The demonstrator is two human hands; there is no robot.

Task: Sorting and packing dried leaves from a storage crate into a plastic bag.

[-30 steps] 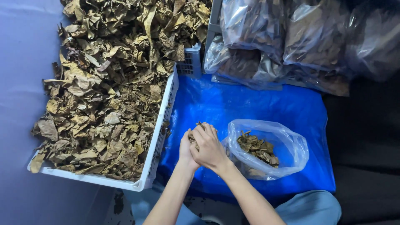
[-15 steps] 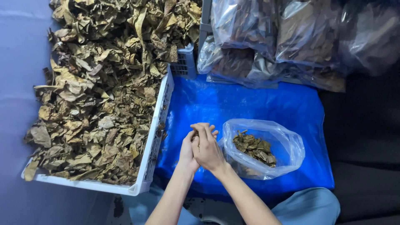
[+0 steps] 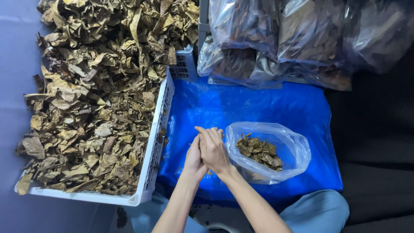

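My left hand and my right hand are pressed palm to palm with the fingers stretched out. They hover over the blue plastic sheet, just left of an open clear bag. That bag holds a small heap of crumbled dried leaves. Anything between my palms is hidden. A few leaf crumbs lie on the sheet by my wrists. To the left stands a white slatted crate heaped with large dry brown leaves.
Several filled clear bags of dried leaves are stacked at the back on the right. A second pale crate corner shows behind the first. Dark fabric lies right of the sheet, and my light blue trouser leg is at the bottom.
My pressed hands have slid a little against each other and stayed beside the bag. The view has shifted slightly; nothing else has moved.
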